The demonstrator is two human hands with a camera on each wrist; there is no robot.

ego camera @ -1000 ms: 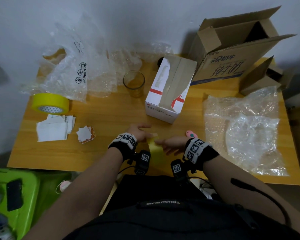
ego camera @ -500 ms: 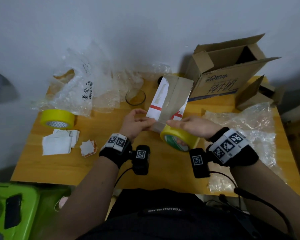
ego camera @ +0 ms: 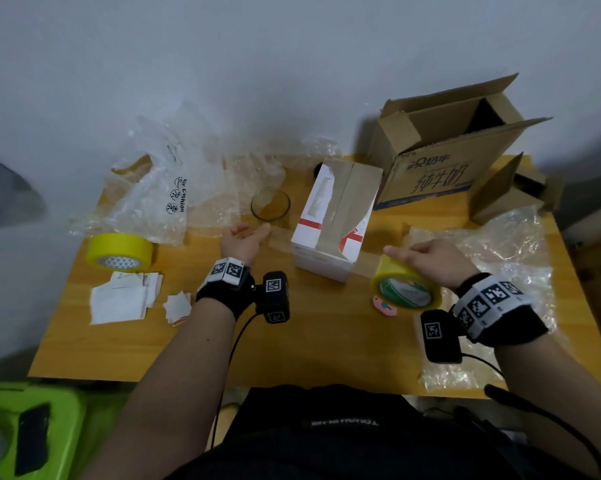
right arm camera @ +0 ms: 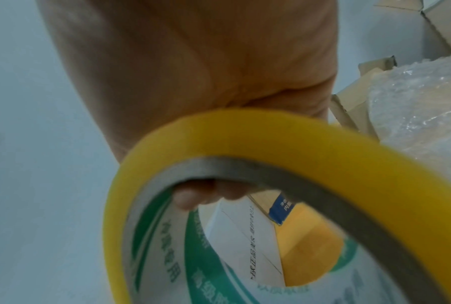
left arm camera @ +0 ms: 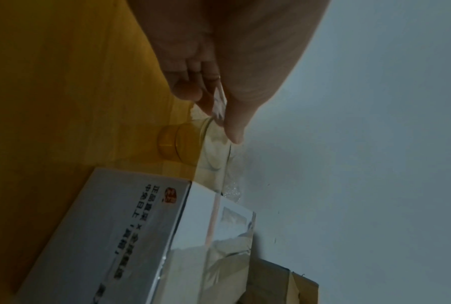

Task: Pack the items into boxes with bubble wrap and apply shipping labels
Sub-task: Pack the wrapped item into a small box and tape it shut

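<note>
The right hand [ego camera: 434,259] is clamped on a yellow tape roll [ego camera: 404,289], thumb hooked inside its core, at about 4 o'clock from the white box [ego camera: 333,230] on the wooden surface [ego camera: 327,341]. The left hand [ego camera: 243,240], at the box's 9 o'clock, pinches the free end of a clear tape strip [ego camera: 281,237] stretched across the box's near side. A glass [ego camera: 270,205] stands just beyond that hand. A second yellow roll [ego camera: 119,251] lies far left.

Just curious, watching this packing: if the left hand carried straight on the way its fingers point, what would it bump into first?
Probably the empty glass: the left hand points right at it, holding a tape end, though depth is uncertain.
</note>
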